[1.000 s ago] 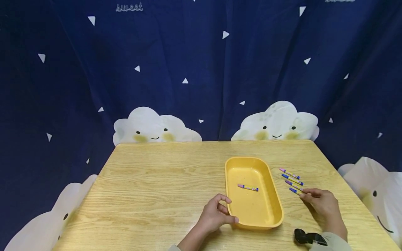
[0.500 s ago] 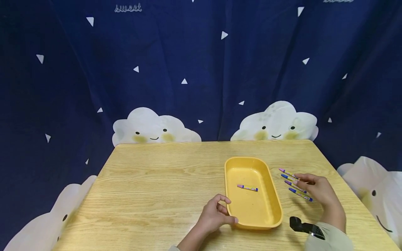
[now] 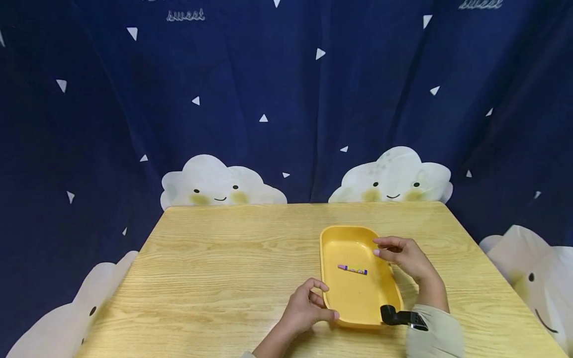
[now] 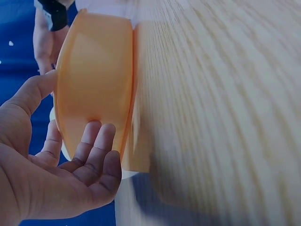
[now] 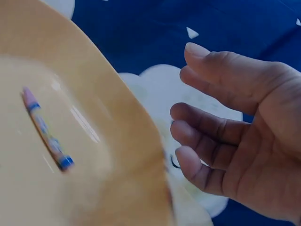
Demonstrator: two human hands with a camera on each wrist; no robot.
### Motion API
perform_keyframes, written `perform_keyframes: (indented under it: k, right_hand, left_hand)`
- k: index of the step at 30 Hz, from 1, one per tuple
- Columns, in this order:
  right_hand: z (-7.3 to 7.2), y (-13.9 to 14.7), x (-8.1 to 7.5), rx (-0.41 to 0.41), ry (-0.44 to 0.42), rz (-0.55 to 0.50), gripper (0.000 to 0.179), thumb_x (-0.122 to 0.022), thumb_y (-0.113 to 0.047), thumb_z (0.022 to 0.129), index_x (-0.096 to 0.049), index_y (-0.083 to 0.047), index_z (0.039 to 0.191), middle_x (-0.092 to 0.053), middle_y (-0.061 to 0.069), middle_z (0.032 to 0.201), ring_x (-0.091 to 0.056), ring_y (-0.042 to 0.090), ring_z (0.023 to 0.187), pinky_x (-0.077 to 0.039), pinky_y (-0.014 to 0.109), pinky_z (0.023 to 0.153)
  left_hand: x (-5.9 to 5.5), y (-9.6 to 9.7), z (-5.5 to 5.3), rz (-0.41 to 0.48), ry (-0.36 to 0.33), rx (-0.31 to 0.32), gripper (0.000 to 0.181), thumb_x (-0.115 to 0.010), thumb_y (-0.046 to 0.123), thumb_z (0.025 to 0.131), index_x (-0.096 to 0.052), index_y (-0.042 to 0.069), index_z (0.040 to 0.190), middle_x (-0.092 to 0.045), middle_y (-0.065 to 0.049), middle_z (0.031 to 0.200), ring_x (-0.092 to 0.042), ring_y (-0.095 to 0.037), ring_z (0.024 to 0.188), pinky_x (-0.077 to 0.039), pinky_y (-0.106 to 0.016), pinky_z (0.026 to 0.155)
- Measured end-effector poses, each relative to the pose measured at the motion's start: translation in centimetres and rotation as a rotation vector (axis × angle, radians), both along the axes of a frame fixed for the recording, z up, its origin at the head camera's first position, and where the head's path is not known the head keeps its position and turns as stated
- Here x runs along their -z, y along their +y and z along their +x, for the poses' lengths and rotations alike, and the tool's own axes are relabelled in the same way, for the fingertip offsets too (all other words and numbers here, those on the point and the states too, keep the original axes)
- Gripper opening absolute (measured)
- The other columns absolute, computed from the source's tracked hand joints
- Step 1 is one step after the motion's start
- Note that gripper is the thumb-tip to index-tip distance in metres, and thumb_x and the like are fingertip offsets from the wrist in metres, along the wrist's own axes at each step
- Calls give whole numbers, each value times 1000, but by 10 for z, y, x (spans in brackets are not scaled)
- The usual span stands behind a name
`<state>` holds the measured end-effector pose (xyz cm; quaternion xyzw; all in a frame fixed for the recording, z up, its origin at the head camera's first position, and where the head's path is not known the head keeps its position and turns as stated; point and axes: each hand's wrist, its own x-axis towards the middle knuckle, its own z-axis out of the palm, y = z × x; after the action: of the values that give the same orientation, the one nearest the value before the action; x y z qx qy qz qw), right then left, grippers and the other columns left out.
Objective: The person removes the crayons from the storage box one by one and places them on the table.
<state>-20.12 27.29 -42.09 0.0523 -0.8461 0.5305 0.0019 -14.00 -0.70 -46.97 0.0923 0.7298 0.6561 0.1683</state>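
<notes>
A yellow plastic tray (image 3: pixel 358 303) stands on the wooden table with one crayon (image 3: pixel 352 270) lying inside, pink-tipped with a blue end. My left hand (image 3: pixel 304 306) holds the near left corner of the tray: thumb at the near rim, forefinger at the left rim. In the left wrist view, other fingers (image 4: pixel 96 146) lie against or close to the tray's outer wall. My right hand (image 3: pixel 407 256) hovers over the tray's right rim, fingers loosely bent; the right wrist view shows nothing held in them. The crayons to the right of the tray are not visible, where hand and wrist cover that spot.
The light wooden table (image 3: pixel 215 258) extends far to the left of the tray. Behind it hangs a dark blue curtain (image 3: pixel 250 74) with white clouds and triangles. A black wrist device (image 3: pixel 398 317) on the right sleeve overlaps the tray's near right corner.
My right hand has gone from the row of crayons leftward to the tray's right rim, and the row is no longer seen. The left hand and the crayon in the tray stay put.
</notes>
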Motion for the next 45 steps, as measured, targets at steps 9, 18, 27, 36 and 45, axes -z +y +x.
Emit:
perform_keyframes:
  k: [9, 18, 27, 36, 45]
  right_hand:
    - [-20, -38, 22, -121, -127, -69, 44, -71, -18, 84, -58, 8, 117, -59, 14, 103, -59, 26, 87, -49, 44, 77]
    - [-29, -48, 36, -125, -184, 79, 35, -71, -13, 82, -63, 6, 110, -61, 13, 98, -55, 25, 89, -44, 33, 73]
    - [-32, -54, 41, -90, -229, 123, 33, -72, -11, 79, -65, 3, 108, -66, 10, 93, -58, 22, 86, -44, 36, 72]
    - [-40, -57, 52, -24, -188, 146, 22, -77, -12, 73, -72, -1, 91, -67, 5, 82, -50, 18, 70, -38, 29, 59]
    - [-38, -55, 57, -48, -171, 138, 12, -79, -7, 70, -73, -2, 79, -66, 4, 76, -48, 16, 66, -39, 26, 55]
  left_hand:
    - [4, 1, -2, 0, 14, -21, 53, -85, 5, 61, -55, 7, 105, -57, -11, 80, -55, -15, 63, -42, -26, 51]
    - [4, 3, -1, 13, 27, -15, 52, -84, 2, 61, -55, 7, 104, -57, -10, 79, -55, -15, 62, -41, -28, 51]
    - [3, 3, -2, 9, 23, -9, 51, -84, 3, 62, -56, 8, 103, -57, -9, 78, -54, -15, 60, -41, -27, 50]
    - [2, 3, -2, -4, 25, -19, 52, -85, 2, 60, -56, 7, 103, -58, -11, 77, -53, -14, 60, -41, -27, 50]
    - [1, 4, -1, -12, 19, -15, 51, -84, 1, 61, -56, 8, 103, -57, -9, 76, -55, -14, 60, -41, -27, 51]
